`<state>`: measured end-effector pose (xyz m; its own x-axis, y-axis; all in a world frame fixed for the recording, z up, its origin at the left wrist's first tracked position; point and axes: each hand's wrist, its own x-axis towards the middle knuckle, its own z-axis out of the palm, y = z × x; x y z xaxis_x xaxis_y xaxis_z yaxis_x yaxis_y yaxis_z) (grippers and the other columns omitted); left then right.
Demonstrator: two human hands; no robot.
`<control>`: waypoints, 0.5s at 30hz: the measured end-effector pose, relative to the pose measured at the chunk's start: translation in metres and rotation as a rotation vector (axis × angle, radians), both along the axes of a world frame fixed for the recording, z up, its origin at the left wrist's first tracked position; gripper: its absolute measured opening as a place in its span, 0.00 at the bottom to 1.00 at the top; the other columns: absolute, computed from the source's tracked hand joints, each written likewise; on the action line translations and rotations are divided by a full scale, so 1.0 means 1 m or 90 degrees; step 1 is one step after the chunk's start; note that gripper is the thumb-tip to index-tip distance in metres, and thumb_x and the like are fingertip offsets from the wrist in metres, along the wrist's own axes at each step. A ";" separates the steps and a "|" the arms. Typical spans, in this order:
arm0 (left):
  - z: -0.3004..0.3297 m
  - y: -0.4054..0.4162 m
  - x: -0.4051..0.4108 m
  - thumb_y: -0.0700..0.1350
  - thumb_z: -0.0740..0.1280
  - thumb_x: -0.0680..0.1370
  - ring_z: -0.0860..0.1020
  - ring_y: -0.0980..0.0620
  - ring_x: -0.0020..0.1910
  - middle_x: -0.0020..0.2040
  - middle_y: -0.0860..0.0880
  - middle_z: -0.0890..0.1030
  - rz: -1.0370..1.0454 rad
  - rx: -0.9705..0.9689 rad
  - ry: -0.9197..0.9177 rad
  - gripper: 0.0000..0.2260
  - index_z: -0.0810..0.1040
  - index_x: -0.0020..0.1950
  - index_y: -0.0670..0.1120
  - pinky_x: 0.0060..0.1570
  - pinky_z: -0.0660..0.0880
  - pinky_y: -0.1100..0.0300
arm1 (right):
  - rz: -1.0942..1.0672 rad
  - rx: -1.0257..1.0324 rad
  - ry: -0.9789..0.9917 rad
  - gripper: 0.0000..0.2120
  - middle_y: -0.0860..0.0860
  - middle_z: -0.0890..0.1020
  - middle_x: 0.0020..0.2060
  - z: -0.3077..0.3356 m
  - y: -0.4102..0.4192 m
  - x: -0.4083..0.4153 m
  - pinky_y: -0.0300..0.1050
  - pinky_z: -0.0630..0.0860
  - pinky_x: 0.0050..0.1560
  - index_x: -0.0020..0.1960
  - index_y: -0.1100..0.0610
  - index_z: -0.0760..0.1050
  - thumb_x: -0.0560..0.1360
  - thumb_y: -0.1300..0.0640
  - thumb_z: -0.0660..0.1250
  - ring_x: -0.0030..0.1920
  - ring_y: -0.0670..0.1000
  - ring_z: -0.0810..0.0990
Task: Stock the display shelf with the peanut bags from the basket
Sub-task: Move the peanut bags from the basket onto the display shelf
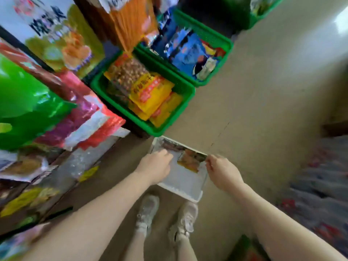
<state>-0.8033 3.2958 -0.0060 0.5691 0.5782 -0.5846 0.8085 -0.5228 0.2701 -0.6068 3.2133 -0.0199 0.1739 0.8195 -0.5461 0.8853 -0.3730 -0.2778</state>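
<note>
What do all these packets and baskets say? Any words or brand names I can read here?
None can be read for certain.
Large dark characters on the white snack bag on the shelf: too blurred.
Red band of print on the yellow peanut bags in the green basket: too blurred.
Blue packets: print unreadable.

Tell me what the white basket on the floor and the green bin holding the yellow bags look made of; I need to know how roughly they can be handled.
White basket: seemingly matte moulded plastic, with a thin rounded rim; blur hides detail. Green bin: seemingly glossy rigid plastic, with a thick rolled rim and uniform colour. Yellow bags: shiny plastic film, crinkled and reflective.
</note>
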 end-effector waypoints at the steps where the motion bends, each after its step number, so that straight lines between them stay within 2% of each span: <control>1: -0.026 0.004 0.003 0.44 0.55 0.80 0.74 0.43 0.56 0.60 0.45 0.72 0.012 -0.001 -0.002 0.12 0.70 0.61 0.44 0.49 0.71 0.50 | 0.007 -0.012 -0.018 0.10 0.57 0.78 0.53 -0.029 0.001 -0.002 0.50 0.74 0.47 0.55 0.59 0.72 0.77 0.60 0.56 0.54 0.60 0.76; 3: -0.081 0.010 0.004 0.44 0.56 0.80 0.73 0.44 0.57 0.61 0.46 0.71 0.028 0.016 -0.014 0.12 0.71 0.61 0.45 0.51 0.71 0.51 | 0.026 -0.013 -0.047 0.12 0.57 0.76 0.54 -0.085 0.003 -0.004 0.50 0.72 0.52 0.57 0.59 0.71 0.76 0.63 0.56 0.56 0.60 0.74; 6: -0.168 0.022 0.000 0.41 0.60 0.78 0.75 0.44 0.55 0.59 0.46 0.74 -0.019 0.083 -0.025 0.11 0.74 0.60 0.43 0.49 0.73 0.51 | 0.016 0.010 -0.091 0.15 0.57 0.75 0.55 -0.166 0.012 -0.006 0.50 0.69 0.51 0.58 0.59 0.69 0.73 0.66 0.56 0.55 0.60 0.73; 8: -0.223 0.030 -0.003 0.38 0.67 0.72 0.79 0.40 0.48 0.53 0.43 0.78 -0.085 0.147 -0.059 0.12 0.77 0.55 0.40 0.42 0.76 0.50 | -0.002 0.042 -0.112 0.17 0.57 0.74 0.57 -0.220 0.018 -0.006 0.50 0.69 0.50 0.60 0.59 0.69 0.72 0.67 0.58 0.56 0.60 0.72; 10: -0.258 0.037 -0.005 0.34 0.73 0.65 0.81 0.39 0.45 0.50 0.41 0.80 -0.134 0.210 -0.106 0.17 0.78 0.53 0.39 0.40 0.78 0.51 | 0.014 0.057 -0.127 0.18 0.56 0.73 0.59 -0.252 0.023 -0.003 0.49 0.67 0.53 0.61 0.58 0.69 0.72 0.66 0.60 0.58 0.59 0.71; 13: -0.312 0.043 0.000 0.35 0.73 0.64 0.79 0.41 0.52 0.55 0.41 0.80 -0.174 0.358 -0.161 0.22 0.76 0.57 0.41 0.50 0.73 0.50 | 0.049 0.090 -0.163 0.17 0.55 0.74 0.57 -0.305 0.026 0.004 0.49 0.68 0.53 0.60 0.58 0.70 0.72 0.64 0.63 0.55 0.59 0.72; 15: -0.340 0.049 0.005 0.37 0.74 0.64 0.76 0.43 0.52 0.54 0.42 0.80 -0.203 0.422 -0.172 0.22 0.75 0.57 0.42 0.52 0.66 0.53 | 0.061 0.128 -0.197 0.15 0.56 0.77 0.47 -0.331 0.028 0.008 0.49 0.72 0.44 0.52 0.59 0.73 0.66 0.64 0.70 0.46 0.59 0.76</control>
